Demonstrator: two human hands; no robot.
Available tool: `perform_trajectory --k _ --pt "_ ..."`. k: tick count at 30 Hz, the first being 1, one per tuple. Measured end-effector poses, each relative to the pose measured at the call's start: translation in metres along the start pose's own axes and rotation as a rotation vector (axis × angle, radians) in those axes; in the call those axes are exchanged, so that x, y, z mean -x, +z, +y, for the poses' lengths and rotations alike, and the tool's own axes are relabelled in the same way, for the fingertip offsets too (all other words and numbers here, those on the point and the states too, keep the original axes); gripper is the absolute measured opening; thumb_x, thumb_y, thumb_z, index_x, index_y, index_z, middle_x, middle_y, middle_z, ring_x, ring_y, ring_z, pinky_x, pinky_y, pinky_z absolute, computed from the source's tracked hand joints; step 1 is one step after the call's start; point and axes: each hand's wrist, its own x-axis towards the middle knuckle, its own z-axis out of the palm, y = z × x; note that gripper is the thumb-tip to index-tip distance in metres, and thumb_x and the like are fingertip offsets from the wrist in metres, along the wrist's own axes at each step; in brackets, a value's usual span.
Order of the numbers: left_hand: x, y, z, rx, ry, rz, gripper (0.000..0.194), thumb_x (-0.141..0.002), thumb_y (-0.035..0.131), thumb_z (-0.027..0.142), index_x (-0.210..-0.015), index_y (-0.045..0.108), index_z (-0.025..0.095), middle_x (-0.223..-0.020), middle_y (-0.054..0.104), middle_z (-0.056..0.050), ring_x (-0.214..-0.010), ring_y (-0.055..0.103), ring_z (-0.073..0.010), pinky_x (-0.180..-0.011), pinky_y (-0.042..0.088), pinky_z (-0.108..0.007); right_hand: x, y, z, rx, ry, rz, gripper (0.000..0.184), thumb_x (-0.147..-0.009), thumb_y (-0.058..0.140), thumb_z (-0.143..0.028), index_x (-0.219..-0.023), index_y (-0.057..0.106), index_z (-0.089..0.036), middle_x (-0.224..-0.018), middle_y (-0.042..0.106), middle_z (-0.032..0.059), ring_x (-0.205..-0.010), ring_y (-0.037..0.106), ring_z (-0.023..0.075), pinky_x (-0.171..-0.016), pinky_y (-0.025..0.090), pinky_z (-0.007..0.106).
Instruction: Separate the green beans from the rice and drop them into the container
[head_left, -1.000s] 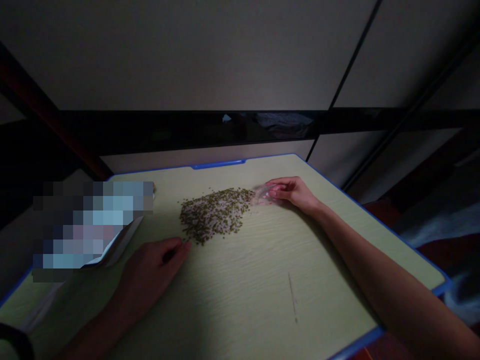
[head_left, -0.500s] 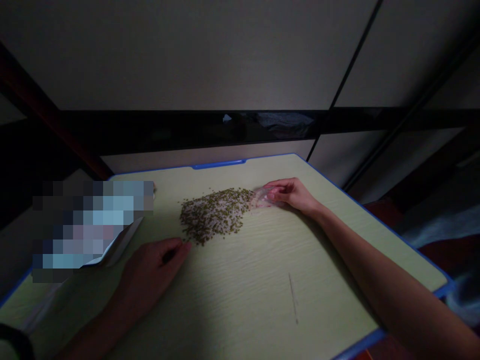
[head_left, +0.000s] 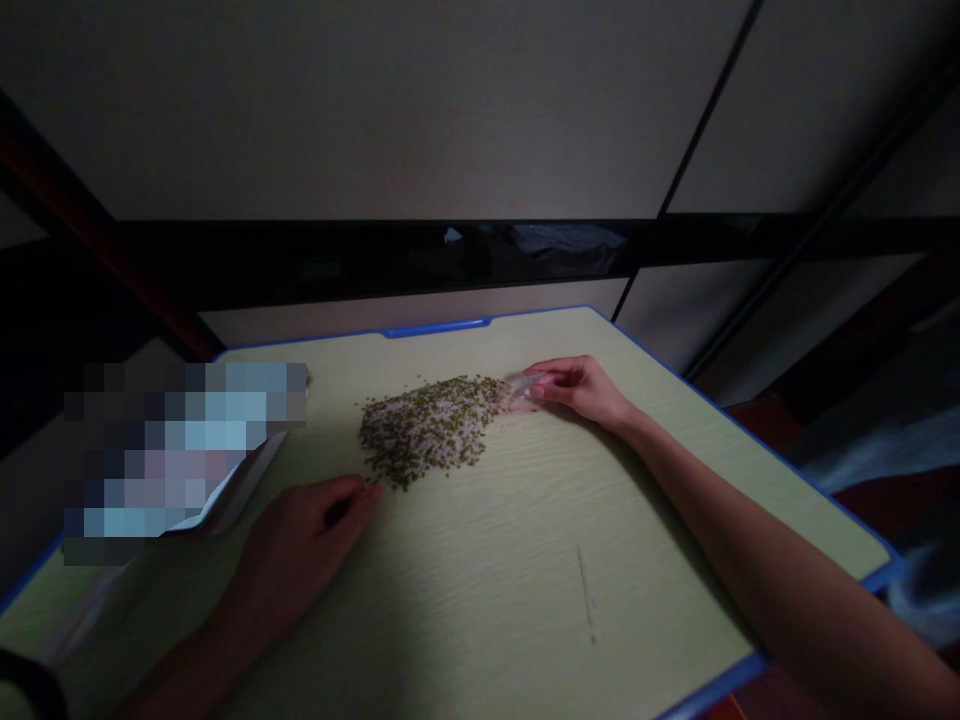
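Note:
On the light table lies a spread pile of small green beans mixed with pale, rice-like grains (head_left: 431,430). My right hand (head_left: 589,388) is at the pile's right end, thumb and fingers closed on a small clear plastic bag (head_left: 519,392) with pinkish marks. The bag's near end touches the edge of the pile. At the pile's lower left, my left hand (head_left: 304,535) rests on the table with thumb and forefinger pinched together. Whatever that pinch may hold is too small to tell.
The table (head_left: 480,600) has a blue rim and a blue handle (head_left: 436,328) at its far edge. A blurred-out packet or screen (head_left: 217,440) stands on the left. A thin stick-like line (head_left: 586,595) lies near the front. Pale cabinet panels (head_left: 390,110) rise behind.
My right hand and the plastic bag have shifted very slightly, the bag changing shape a little at the fingers. My left hand and the pile look the same.

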Motion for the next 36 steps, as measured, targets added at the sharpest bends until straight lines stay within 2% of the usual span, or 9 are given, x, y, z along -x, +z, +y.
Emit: perform_trajectory --k 11,18,26,36 --pt "-0.0006 0.0006 -0.0006 0.006 0.001 -0.014 0.039 -0.073 0.031 0.051 -0.049 0.038 0.02 -0.046 0.036 0.005 -0.05 0.041 -0.0129 -0.05 0.025 -0.024 0.0007 -0.0005 -0.0034 -0.016 0.005 -0.072 0.031 -0.056 0.07 -0.023 -0.085 0.069 -0.01 -0.06 0.062 0.0003 -0.051 0.049 0.0079 -0.05 0.038 0.022" --pt "-0.0006 0.0004 -0.0022 -0.015 0.013 -0.007 0.04 -0.074 0.031 0.051 -0.049 0.036 0.02 -0.046 0.035 0.005 -0.049 0.04 -0.0125 -0.049 0.025 -0.024 0.0023 -0.0012 -0.0024 -0.017 0.03 -0.117 0.031 -0.057 0.07 -0.022 -0.086 0.07 -0.012 -0.056 0.06 -0.0012 -0.046 0.045 0.0063 -0.045 0.032 0.02" --pt "-0.0015 0.0014 -0.0028 -0.01 0.007 -0.011 0.039 -0.073 0.031 0.05 -0.049 0.036 0.02 -0.047 0.036 0.004 -0.05 0.042 -0.0131 -0.05 0.026 -0.024 0.0018 -0.0006 -0.0022 -0.102 0.023 -0.016 0.032 -0.056 0.07 -0.021 -0.086 0.069 -0.012 -0.064 0.064 0.001 -0.054 0.052 0.0083 -0.053 0.041 0.023" --pt "-0.0007 0.0006 -0.0009 -0.02 0.003 -0.007 0.038 -0.073 0.031 0.049 -0.049 0.037 0.02 -0.047 0.037 0.004 -0.051 0.042 -0.013 -0.05 0.026 -0.024 0.0019 0.0024 -0.0017 -0.083 0.009 -0.03 0.031 -0.058 0.071 -0.02 -0.087 0.069 -0.011 -0.065 0.065 0.0012 -0.055 0.054 0.0081 -0.054 0.044 0.023"
